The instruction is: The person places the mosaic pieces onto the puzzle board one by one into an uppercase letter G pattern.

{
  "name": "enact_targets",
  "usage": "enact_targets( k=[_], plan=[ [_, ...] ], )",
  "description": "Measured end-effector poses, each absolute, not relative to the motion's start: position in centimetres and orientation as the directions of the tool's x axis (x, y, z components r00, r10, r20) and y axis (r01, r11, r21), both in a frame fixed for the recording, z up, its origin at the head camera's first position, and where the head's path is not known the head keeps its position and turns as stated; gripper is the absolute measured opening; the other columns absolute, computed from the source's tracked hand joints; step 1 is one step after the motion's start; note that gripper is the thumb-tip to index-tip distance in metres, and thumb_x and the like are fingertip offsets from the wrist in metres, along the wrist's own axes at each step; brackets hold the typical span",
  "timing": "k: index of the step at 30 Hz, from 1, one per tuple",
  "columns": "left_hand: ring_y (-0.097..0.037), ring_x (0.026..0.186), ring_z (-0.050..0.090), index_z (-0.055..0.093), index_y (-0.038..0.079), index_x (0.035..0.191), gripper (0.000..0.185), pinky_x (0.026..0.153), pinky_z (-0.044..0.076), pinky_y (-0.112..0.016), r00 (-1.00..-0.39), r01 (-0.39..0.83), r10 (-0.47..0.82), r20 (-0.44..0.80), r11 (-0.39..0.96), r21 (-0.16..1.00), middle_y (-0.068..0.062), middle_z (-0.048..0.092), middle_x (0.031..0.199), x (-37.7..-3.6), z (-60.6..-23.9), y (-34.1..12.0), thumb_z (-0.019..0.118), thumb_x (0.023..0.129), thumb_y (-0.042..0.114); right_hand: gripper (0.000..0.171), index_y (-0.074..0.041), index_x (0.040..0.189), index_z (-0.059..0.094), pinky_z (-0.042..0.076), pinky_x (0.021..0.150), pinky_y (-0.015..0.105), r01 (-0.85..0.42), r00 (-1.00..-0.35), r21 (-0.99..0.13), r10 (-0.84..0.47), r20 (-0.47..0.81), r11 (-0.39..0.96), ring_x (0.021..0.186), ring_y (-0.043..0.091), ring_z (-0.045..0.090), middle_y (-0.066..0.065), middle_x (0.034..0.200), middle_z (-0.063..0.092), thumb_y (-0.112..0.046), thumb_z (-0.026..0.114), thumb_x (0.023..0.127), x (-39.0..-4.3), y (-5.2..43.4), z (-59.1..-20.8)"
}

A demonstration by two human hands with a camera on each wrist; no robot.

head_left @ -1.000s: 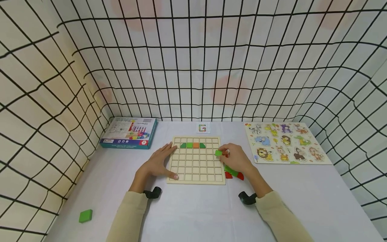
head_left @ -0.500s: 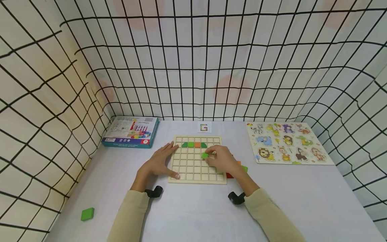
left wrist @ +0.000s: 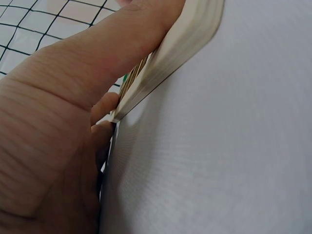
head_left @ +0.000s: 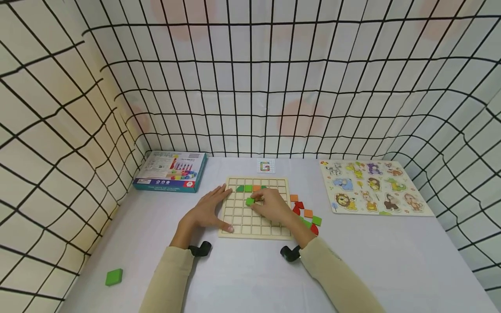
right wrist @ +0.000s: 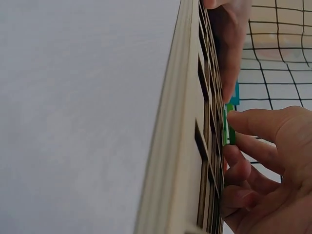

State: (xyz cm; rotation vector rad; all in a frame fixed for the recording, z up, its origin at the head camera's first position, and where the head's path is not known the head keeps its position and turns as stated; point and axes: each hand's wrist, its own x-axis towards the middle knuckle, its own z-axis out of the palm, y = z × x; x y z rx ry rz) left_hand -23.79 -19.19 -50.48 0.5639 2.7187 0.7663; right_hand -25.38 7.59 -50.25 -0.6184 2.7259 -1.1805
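A wooden grid board (head_left: pixel 254 221) lies on the white table. My left hand (head_left: pixel 203 213) rests spread along its left side, thumb over the near left corner and fingertips at the far left edge. Between thumb and fingertips my right hand (head_left: pixel 274 208) pinches a green square block (head_left: pixel 250 201), low over the board's left-middle cells; the right wrist view also shows this green block (right wrist: pixel 231 132) at the fingertips. Behind it, a row near the board's far edge holds a dark green curved piece (head_left: pixel 240 188), a green square (head_left: pixel 248 188) and an orange square (head_left: pixel 256 188). The right hand partly covers another dark green piece.
Loose red, green and orange pieces (head_left: pixel 308 213) lie right of the board, partly behind the right forearm. A small pattern card (head_left: pixel 266 165) sits beyond it. A boxed set (head_left: pixel 170 171), an animal puzzle (head_left: pixel 375 187) and a lone green block (head_left: pixel 114 277) are farther out. Black netting surrounds the table.
My right hand has carried the green square block leftward from the board's right edge to its left-middle cells, uncovering the loose pieces. The left hand has stayed on the board.
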Motion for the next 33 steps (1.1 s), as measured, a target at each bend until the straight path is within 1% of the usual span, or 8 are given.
enact_targets(
  k=[3,8,14,18,23,33],
  plan=[
    [-0.03,0.163,0.005,0.023,0.023,0.166,0.134,0.128,0.011,-0.062,-0.889,0.303,0.435,-0.142,0.791,0.531,-0.002,0.008,0.175,-23.8,-50.7,-19.3,0.09,0.06,0.069,0.027,-0.012,0.118,0.077,0.057,0.088,0.037,-0.315,-0.918,-0.708,-0.392,0.058,0.633,0.101,0.017,0.066,0.001,0.108,0.072,-0.021,0.077,0.093,-25.5,6.8,-50.2],
    [-0.027,0.163,0.003,0.02,0.027,0.166,0.135,0.129,0.011,-0.061,-0.891,0.294,0.426,-0.159,0.806,0.514,0.003,0.006,0.175,-24.1,-51.0,-19.3,0.088,0.059,0.073,0.025,-0.014,0.117,0.077,0.054,0.082,0.035,-0.311,-0.928,-0.684,-0.367,0.067,0.66,0.094,0.015,0.063,-0.002,0.101,0.068,-0.024,0.076,0.093,-26.2,5.7,-50.3],
    [-0.026,0.163,0.003,0.021,0.027,0.166,0.135,0.129,0.01,-0.061,-0.893,0.286,0.421,-0.159,0.804,0.521,0.003,0.006,0.175,-24.1,-51.1,-19.4,0.088,0.058,0.073,0.027,-0.012,0.118,0.077,0.049,0.075,0.032,-0.308,-0.931,-0.681,-0.358,0.071,0.664,0.086,0.015,0.057,-0.001,0.094,0.066,-0.023,0.075,0.094,-26.8,4.7,-50.3],
    [-0.025,0.163,0.002,0.02,0.026,0.166,0.135,0.129,0.009,-0.06,-0.89,0.3,0.431,-0.153,0.803,0.514,0.003,0.005,0.175,-24.2,-51.2,-19.5,0.088,0.059,0.073,0.027,-0.012,0.118,0.077,0.046,0.071,0.029,-0.306,-0.932,-0.685,-0.355,0.073,0.661,0.082,0.014,0.055,-0.002,0.093,0.065,-0.022,0.076,0.093,-27.0,4.3,-50.3],
    [-0.025,0.163,0.002,0.019,0.026,0.166,0.136,0.129,0.009,-0.061,-0.892,0.297,0.426,-0.154,0.806,0.512,0.003,0.005,0.175,-24.3,-51.3,-19.4,0.088,0.058,0.074,0.027,-0.014,0.119,0.077,0.043,0.063,0.026,-0.298,-0.931,-0.688,-0.36,0.057,0.662,0.073,0.013,0.052,-0.002,0.093,0.065,-0.023,0.075,0.094,-27.2,4.0,-50.2],
    [-0.026,0.163,0.002,0.019,0.025,0.167,0.136,0.129,0.009,-0.061,-0.889,0.295,0.431,-0.156,0.799,0.524,0.002,0.005,0.175,-24.1,-51.2,-19.4,0.089,0.059,0.072,0.028,-0.016,0.12,0.077,0.04,0.059,0.025,-0.29,-0.929,-0.701,-0.367,0.043,0.651,0.069,0.013,0.051,-0.003,0.091,0.064,-0.023,0.075,0.093,-27.3,4.1,-50.3]
  ],
)
